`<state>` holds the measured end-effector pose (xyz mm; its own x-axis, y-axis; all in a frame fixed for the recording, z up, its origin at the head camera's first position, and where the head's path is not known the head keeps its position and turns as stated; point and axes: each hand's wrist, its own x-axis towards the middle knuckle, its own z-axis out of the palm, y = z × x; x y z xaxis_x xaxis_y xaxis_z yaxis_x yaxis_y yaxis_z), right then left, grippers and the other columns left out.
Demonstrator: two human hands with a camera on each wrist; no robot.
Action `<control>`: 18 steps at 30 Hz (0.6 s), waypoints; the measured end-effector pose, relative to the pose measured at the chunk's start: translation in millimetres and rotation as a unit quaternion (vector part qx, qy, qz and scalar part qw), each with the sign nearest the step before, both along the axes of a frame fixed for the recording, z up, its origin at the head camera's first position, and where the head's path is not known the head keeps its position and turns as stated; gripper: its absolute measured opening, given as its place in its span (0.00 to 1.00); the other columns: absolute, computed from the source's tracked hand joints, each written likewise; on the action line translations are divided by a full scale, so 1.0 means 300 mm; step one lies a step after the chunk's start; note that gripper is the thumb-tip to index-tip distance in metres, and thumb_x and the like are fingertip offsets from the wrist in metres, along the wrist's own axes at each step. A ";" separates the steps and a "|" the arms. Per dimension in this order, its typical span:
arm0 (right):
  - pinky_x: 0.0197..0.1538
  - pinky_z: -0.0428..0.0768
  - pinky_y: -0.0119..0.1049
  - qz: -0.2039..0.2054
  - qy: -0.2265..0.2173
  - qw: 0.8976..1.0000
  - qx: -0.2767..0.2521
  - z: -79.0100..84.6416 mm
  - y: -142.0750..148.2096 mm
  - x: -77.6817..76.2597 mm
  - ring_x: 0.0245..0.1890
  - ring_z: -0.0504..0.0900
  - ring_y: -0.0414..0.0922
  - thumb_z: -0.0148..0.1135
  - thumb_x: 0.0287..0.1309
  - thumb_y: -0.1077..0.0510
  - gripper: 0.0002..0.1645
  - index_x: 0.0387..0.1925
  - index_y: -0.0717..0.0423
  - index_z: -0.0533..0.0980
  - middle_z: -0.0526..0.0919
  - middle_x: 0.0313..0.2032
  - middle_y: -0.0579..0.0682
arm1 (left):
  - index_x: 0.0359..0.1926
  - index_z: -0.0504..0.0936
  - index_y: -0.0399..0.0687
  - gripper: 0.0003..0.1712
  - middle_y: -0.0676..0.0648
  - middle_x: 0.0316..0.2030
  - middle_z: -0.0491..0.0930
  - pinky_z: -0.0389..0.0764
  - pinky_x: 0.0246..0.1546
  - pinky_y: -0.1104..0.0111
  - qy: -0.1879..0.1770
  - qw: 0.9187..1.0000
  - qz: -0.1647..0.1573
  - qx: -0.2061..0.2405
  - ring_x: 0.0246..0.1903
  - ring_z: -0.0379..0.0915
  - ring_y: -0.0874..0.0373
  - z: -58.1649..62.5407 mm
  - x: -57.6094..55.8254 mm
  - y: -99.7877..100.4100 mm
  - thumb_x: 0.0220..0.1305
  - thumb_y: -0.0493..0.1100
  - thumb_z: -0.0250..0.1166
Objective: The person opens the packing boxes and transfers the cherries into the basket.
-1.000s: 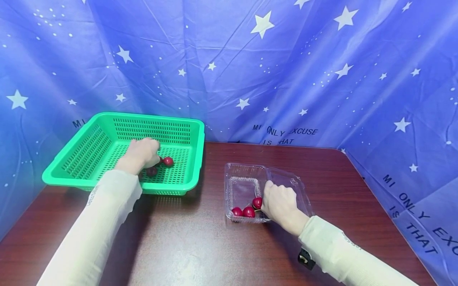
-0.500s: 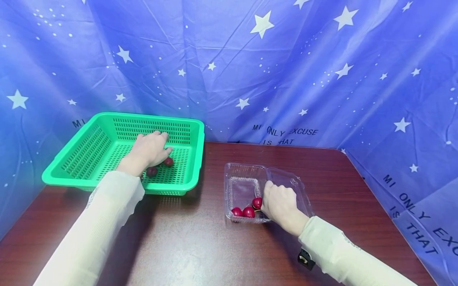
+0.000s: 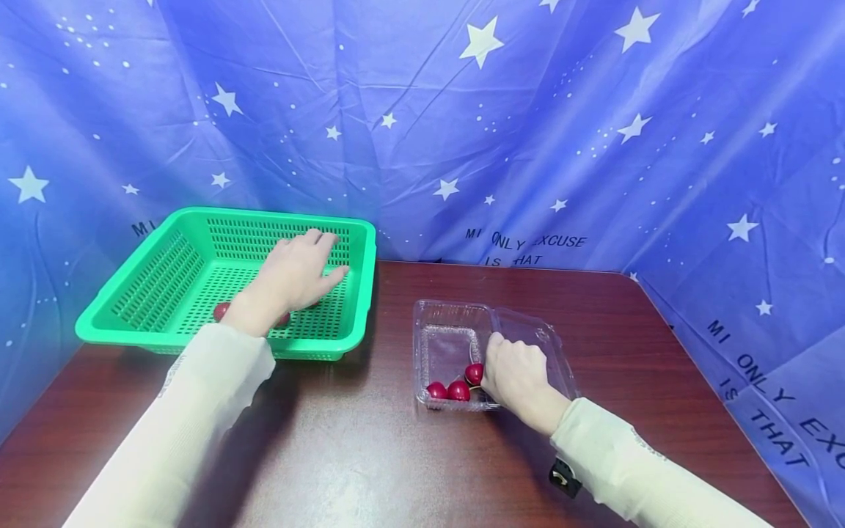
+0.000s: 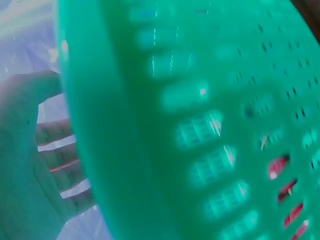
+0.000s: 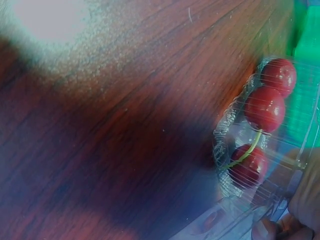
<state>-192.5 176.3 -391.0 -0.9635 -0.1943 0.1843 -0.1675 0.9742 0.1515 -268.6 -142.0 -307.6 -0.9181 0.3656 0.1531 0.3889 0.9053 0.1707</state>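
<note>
Fingers spread, my left hand [image 3: 290,275] hovers over the green plastic basket [image 3: 227,341], with nothing seen in its grasp. In the left wrist view, that hand [image 4: 35,150] shows past the basket's rim. A red cherry [image 3: 221,312] lies left of the wrist inside the basket; others are partly hidden under the hand. My right hand [image 3: 521,378] grips the near right edge of a clear plastic box [image 3: 449,304], where its lid joins. Inside the box, three cherries [image 3: 458,391] sit at the near side, one with a green stem in the right wrist view.
Both containers stand on a dark reddish wooden table [image 3: 370,455], the basket at left and the box right of centre. The box's clear lid [image 3: 535,330] lies folded out to the right. A blue star-printed curtain [image 3: 409,132] hangs behind and along the sides.
My left hand has uncurled its fingers and moved right and away over the basket. A cherry left of its wrist has come into sight. The right hand and box stay put.
</note>
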 end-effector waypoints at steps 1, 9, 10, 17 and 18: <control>0.19 0.78 0.52 0.001 0.001 1.000 0.000 0.000 0.000 -0.001 0.18 0.81 0.59 0.65 0.39 0.57 0.16 0.20 0.60 0.66 0.83 0.17 0.61 | 0.64 0.66 0.33 0.34 0.30 0.58 0.73 0.71 0.56 0.40 0.010 1.000 -0.007 -0.001 0.57 0.70 0.35 -0.002 0.006 0.011 0.66 0.54 0.55; 0.19 0.78 0.52 -0.001 -0.004 1.000 0.000 0.003 -0.001 -0.001 0.19 0.82 0.59 0.66 0.39 0.56 0.17 0.20 0.60 0.66 0.83 0.17 0.62 | 0.63 0.68 0.37 0.35 0.34 0.56 0.75 0.75 0.53 0.44 0.065 0.996 -0.063 -0.020 0.54 0.72 0.39 -0.012 0.046 0.104 0.65 0.57 0.56; 0.19 0.78 0.52 -0.001 -0.005 1.000 0.000 0.003 -0.001 -0.001 0.19 0.82 0.60 0.66 0.39 0.56 0.17 0.20 0.60 0.66 0.83 0.18 0.62 | 0.63 0.69 0.37 0.35 0.35 0.56 0.76 0.75 0.53 0.44 0.070 0.995 -0.067 -0.022 0.54 0.72 0.39 -0.014 0.049 0.115 0.64 0.58 0.56; 0.20 0.79 0.52 -0.003 -0.011 1.000 -0.005 0.005 -0.003 -0.003 0.20 0.82 0.60 0.65 0.40 0.56 0.17 0.21 0.61 0.67 0.83 0.18 0.62 | 0.58 0.73 0.40 0.32 0.38 0.51 0.78 0.72 0.56 0.46 0.089 0.990 -0.104 -0.034 0.51 0.73 0.42 -0.055 0.070 0.195 0.63 0.58 0.56; 0.20 0.79 0.52 -0.003 -0.011 1.000 -0.005 0.005 -0.003 -0.003 0.20 0.82 0.60 0.66 0.40 0.56 0.17 0.21 0.61 0.66 0.83 0.18 0.62 | 0.57 0.74 0.40 0.31 0.38 0.50 0.78 0.72 0.56 0.47 0.096 0.988 -0.111 -0.035 0.50 0.74 0.42 -0.062 0.073 0.206 0.62 0.58 0.56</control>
<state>-193.3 175.4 -389.6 -0.9687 -0.1858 0.1645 -0.1640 0.9769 0.1373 -246.8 -80.1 -326.2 -0.7701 0.5710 0.2843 0.5988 0.8008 0.0136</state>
